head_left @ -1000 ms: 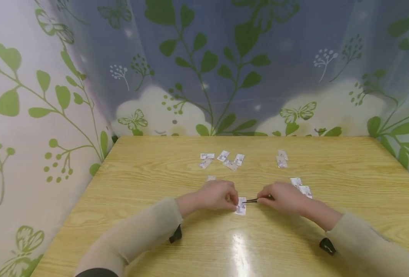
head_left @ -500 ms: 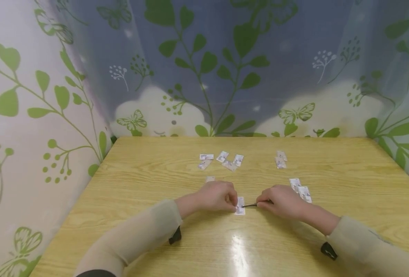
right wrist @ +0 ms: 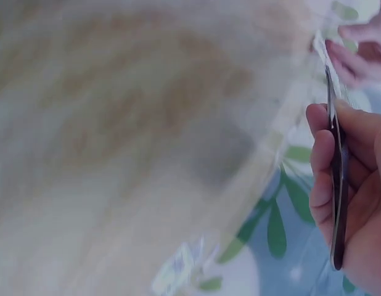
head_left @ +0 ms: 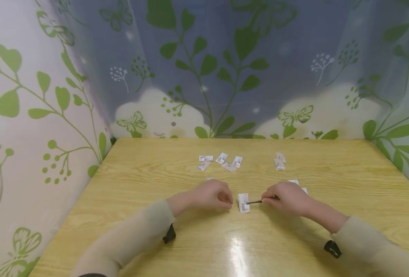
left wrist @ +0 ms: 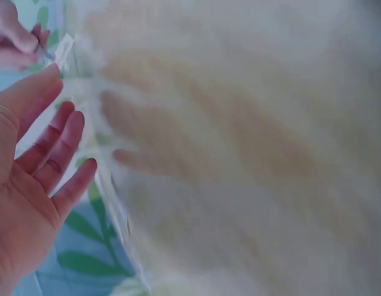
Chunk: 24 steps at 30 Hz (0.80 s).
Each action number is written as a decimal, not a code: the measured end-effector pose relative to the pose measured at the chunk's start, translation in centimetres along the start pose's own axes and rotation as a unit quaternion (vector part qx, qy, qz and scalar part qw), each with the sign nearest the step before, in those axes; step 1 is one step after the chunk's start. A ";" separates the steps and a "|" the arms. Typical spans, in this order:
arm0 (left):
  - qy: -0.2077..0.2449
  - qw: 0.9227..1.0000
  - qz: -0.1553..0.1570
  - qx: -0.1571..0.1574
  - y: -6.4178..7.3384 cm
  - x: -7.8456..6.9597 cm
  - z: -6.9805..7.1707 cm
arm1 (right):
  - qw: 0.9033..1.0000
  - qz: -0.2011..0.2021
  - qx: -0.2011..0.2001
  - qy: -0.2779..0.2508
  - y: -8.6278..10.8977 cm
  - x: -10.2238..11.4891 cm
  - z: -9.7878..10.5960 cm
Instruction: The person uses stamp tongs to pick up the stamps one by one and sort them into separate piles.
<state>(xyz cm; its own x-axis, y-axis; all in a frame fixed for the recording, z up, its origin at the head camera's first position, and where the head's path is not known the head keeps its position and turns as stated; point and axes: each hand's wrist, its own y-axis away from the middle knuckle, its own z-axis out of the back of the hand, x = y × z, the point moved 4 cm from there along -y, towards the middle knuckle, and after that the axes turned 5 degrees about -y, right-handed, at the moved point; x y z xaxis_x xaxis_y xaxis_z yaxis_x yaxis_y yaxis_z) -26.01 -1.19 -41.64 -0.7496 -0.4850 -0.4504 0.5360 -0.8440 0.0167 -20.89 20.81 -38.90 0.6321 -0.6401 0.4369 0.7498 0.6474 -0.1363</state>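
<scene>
White packet (head_left: 243, 199) sits just left of the right grip (head_left: 286, 197), which pinches tweezers (right wrist: 341, 191) touching the packet.

The printed slip (head_left: 244, 203) has been let go by the left hand (head_left: 213, 195), which has been drawn back leftward; slip, tweezers (right wrist: 340, 209) and right hand (head_left: 288, 197) have been shifted slightly to the right.
</scene>
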 end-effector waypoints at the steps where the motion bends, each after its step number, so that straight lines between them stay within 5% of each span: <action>1: 0.007 1.000 0.001 -0.005 0.3 0.3 0.3 | 1.000 0.000 -0.003 -0.003 0.3 -0.2 0.4; 12: -0.008 0.993 0.072 -0.089 3.1 5.4 4.7 | 0.998 -0.052 -0.022 -0.006 3.6 -2.8 5.4; 18: 0.015 0.991 0.115 -0.066 3.6 7.5 4.1 | 0.998 -0.066 -0.015 0.000 5.5 -4.2 6.8; 24: 0.016 0.992 0.113 -0.061 3.0 7.7 3.4 | 0.995 -0.099 0.001 -0.016 7.6 -6.1 7.5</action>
<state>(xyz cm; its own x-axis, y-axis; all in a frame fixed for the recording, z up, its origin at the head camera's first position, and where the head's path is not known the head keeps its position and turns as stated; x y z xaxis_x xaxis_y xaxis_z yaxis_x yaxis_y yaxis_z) -31.50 -8.24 -42.06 -0.5926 -0.6498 -0.4761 0.7335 -0.6795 0.0144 -20.47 32.70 -35.95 0.4648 -0.7419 0.4832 0.8591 0.5100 -0.0433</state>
